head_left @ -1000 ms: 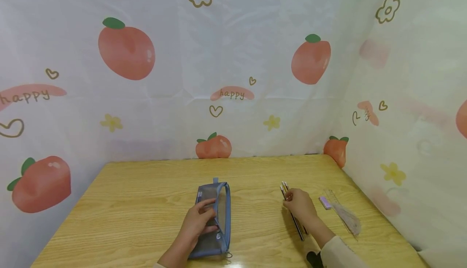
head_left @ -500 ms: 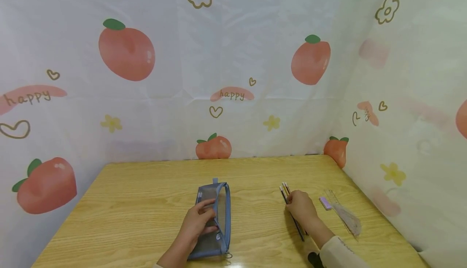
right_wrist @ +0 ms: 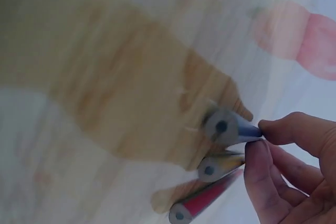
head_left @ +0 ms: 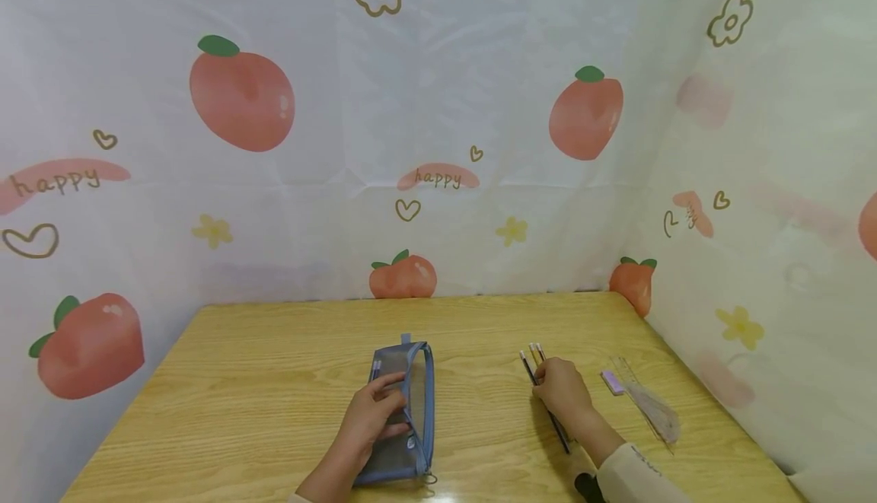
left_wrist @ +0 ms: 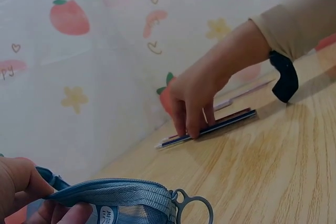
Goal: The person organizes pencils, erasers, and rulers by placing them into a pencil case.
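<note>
A blue-grey mesh pencil case (head_left: 392,459) lies on the table with its zip open along the right side. My left hand (head_left: 373,415) holds its open edge, the thumb and fingers pinching the zip border in the left wrist view. Inside, pencil ends with light tips show through the mesh. To the right, my right hand (head_left: 565,395) pinches a dark blue pencil (right_wrist: 239,129) between thumb and finger. Close beside it are a yellow pencil (right_wrist: 226,163) and a red pencil (right_wrist: 202,203), partly hidden under the hand in the head view.
Right of the right hand lie a lilac eraser (head_left: 613,383) and a clear ruler-like piece with a crumpled transparent wrapper (head_left: 654,412). A wooden table (head_left: 274,381) meets a peach-printed curtain (head_left: 308,221) at the back and right.
The upper end of the dark pencil has swung left, apart from the other two. My right hand has shifted slightly; my left hand stays on the case.
</note>
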`<control>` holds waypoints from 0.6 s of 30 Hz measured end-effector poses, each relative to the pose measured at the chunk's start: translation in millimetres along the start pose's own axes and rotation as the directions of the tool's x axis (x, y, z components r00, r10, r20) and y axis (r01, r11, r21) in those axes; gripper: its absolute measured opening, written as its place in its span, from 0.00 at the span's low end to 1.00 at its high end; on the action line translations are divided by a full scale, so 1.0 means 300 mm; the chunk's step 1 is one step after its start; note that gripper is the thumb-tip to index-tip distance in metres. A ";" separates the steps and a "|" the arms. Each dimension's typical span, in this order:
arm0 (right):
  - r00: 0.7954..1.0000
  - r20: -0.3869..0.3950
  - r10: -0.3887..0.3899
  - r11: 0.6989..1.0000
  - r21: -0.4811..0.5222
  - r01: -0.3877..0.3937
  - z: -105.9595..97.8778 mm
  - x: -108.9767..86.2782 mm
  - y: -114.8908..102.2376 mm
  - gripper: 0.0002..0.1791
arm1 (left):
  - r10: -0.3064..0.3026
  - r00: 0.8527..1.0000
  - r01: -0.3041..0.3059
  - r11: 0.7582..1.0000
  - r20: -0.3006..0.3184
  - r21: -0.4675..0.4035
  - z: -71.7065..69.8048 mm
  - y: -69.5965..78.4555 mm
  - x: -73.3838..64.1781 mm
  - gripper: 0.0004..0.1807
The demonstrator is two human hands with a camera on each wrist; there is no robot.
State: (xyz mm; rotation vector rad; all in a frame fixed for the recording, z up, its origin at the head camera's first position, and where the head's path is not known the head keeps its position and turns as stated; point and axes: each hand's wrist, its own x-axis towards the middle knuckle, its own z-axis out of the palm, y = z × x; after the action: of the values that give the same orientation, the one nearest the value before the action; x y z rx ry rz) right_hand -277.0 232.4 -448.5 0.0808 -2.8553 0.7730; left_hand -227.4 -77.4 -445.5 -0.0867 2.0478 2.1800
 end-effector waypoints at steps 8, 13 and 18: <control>0.997 0.037 0.064 0.962 0.265 -0.071 0.020 -0.002 -0.008 0.08 | 0.002 1.000 -0.001 1.000 0.014 -0.008 0.001 -0.005 0.003 0.29; 0.984 0.096 0.147 0.907 0.383 -0.173 0.029 -0.005 -0.015 0.09 | -0.001 1.000 0.001 1.000 0.011 -0.006 0.000 -0.004 0.004 0.29; 0.968 0.157 0.194 0.847 0.470 -0.246 0.038 -0.006 -0.015 0.11 | -0.004 1.000 0.004 1.000 0.014 -0.006 -0.001 -0.002 0.005 0.29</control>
State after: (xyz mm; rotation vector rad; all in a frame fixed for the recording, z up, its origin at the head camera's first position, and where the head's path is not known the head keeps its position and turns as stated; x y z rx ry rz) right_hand -276.6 222.8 -456.2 -0.1498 -2.7150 1.5703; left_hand -228.8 -77.5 -446.3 -0.0757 2.0317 2.1780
